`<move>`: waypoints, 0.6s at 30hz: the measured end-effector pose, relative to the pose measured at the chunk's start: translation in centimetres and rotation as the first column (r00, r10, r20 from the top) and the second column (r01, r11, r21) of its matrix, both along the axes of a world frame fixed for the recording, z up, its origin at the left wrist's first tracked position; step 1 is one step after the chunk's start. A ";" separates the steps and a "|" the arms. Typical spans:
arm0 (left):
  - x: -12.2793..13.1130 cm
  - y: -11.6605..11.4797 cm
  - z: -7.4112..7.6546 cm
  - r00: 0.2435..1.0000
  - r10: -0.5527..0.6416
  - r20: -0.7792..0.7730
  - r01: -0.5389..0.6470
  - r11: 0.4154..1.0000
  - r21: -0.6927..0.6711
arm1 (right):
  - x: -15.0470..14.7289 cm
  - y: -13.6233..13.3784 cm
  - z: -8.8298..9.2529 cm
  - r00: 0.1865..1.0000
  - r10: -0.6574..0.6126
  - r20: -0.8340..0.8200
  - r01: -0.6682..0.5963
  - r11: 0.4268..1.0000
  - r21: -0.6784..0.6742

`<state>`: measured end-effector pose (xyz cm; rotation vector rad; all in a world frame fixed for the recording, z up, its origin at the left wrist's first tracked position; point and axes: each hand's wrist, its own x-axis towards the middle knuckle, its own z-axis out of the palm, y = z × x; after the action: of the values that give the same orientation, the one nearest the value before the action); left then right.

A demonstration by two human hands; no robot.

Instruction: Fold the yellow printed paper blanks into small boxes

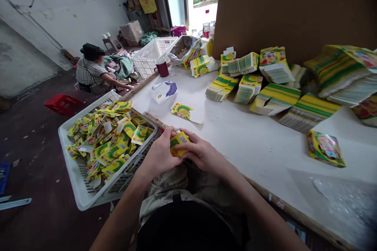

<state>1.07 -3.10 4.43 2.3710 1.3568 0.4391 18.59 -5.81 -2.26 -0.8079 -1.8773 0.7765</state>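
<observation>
A small yellow-green box [180,141] is held between my two hands, over my lap at the table's edge. My left hand [161,151] grips its left side, with thumb and fingers near the top. Curled round the right side and front are the fingers of my right hand [202,151]. Just beyond them, a flat yellow-green carton [185,111] lies on the white table [235,133]. To my left, a white plastic basket [73,182] holds a heap of similar yellow-green packs [113,151].
Stacks of flat cartons [275,96] line the table's back right. A maroon mug [161,68], a white-purple packet [165,92] and an open bag [182,49] stand farther back. Beyond the basket are a red crate [63,104] and a crouching person [91,70].
</observation>
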 end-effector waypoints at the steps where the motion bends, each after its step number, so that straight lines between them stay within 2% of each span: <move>1: -0.2 0.0 0.1 1.000 -0.006 -0.007 0.006 1.000 0.015 | -0.1 0.1 0.1 1.000 -0.020 -0.001 0.020 1.000 -0.001; 4: -0.7 0.3 0.3 1.000 -0.026 0.000 0.026 1.000 -0.002 | -0.3 0.4 0.4 0.999 -0.045 -0.003 0.045 0.999 -0.027; 7: -0.9 0.6 0.4 0.999 -0.039 0.014 0.040 0.998 -0.054 | -0.2 0.8 0.7 0.999 0.049 0.012 -0.049 0.998 -0.043; 9: -0.7 0.6 0.3 1.000 -0.030 0.002 0.030 0.999 -0.028 | -0.7 1.0 0.8 0.998 0.059 -0.005 -0.059 0.997 -0.050; 13: -1.8 1.0 0.3 0.999 0.044 0.016 -0.044 0.999 -0.002 | -2.9 1.8 0.7 0.994 -0.041 -0.097 0.033 0.996 -0.088; 15: -4.1 1.7 0.6 0.980 0.191 0.062 -0.193 0.980 0.041 | -3.5 3.2 0.6 0.996 -0.078 -0.045 0.072 0.989 -0.128; 16: -5.8 2.2 0.9 0.941 0.324 0.101 -0.335 0.934 0.127 | -3.4 4.2 0.6 0.990 -0.138 0.008 0.137 0.977 -0.161; 17: -7.6 2.8 1.3 0.861 0.480 0.165 -0.507 0.828 0.239 | -3.2 5.5 0.5 0.971 -0.230 0.068 0.239 0.951 -0.195; 18: -9.5 3.3 1.6 0.773 0.589 0.235 -0.631 0.678 0.377 | -2.9 6.8 0.3 0.929 -0.345 0.134 0.368 0.902 -0.225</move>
<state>-8.47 0.21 6.04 2.0852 2.1952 1.1399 15.68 1.01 -1.92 -1.3234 -1.6578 0.7555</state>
